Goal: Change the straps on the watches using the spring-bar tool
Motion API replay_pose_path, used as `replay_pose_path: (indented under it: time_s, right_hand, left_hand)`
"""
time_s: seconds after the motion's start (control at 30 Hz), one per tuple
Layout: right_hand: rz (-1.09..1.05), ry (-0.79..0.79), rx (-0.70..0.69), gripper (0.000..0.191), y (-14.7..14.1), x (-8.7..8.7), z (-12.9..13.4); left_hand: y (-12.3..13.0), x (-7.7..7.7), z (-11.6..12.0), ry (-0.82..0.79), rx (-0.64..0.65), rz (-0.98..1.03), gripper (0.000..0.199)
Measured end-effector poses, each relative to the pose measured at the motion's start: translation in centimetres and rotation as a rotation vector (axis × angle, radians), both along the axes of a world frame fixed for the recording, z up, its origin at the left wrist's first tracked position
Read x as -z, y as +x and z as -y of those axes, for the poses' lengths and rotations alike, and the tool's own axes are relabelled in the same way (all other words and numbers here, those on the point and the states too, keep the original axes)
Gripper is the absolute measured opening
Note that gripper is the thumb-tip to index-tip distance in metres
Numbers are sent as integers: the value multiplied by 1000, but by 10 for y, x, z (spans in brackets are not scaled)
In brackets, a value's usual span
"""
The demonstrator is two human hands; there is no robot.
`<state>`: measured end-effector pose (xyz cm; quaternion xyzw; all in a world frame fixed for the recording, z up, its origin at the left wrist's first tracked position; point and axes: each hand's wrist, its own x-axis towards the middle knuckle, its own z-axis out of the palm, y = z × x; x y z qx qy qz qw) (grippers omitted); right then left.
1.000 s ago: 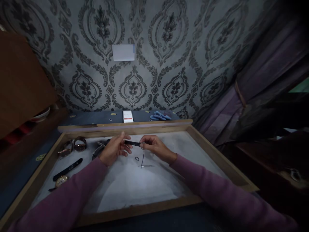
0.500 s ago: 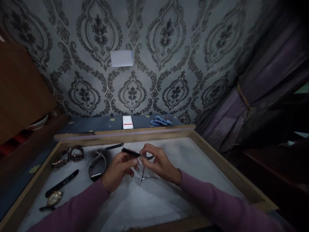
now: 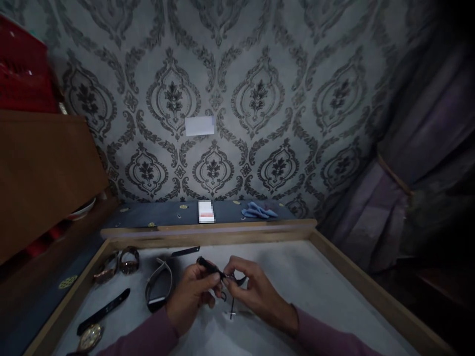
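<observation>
Over the middle of a shallow wooden-edged tray point(image 3: 237, 234), my left hand point(image 3: 195, 292) is closed around a black watch strap point(image 3: 210, 265). My right hand point(image 3: 256, 289) pinches the strap's other end, close to the left fingertips. A dark curved piece sticks out by the right fingers. What joins the parts between the fingertips is too small to make out. Just below the hands, a thin dark tool point(image 3: 232, 307) and a slim metal piece show on the white surface. A watch with a grey strap point(image 3: 170, 282) stands left of my left hand.
Two dark metal watches point(image 3: 129, 264) stand at the tray's left corner, a black strap point(image 3: 104, 311) and gold-faced watch point(image 3: 90, 337) nearer. Another black strap piece point(image 3: 185, 251) lies near the back edge. Beyond are a phone point(image 3: 206, 211) and a blue cloth point(image 3: 259, 210).
The camera view has tilted up, so the tray and hands appear lower. Both hands keep hold of the strap, which now slopes more steeply.
</observation>
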<state>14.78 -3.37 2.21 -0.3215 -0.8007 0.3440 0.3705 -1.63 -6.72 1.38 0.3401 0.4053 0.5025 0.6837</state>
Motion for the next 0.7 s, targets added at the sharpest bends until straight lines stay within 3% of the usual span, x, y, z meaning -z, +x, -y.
replay_pose_path:
  time_s: [0.7]
  right_hand:
    - [1,-39,-11,5,0,0,4]
  left_hand:
    - [-4,5,-2,24,73,-34,50]
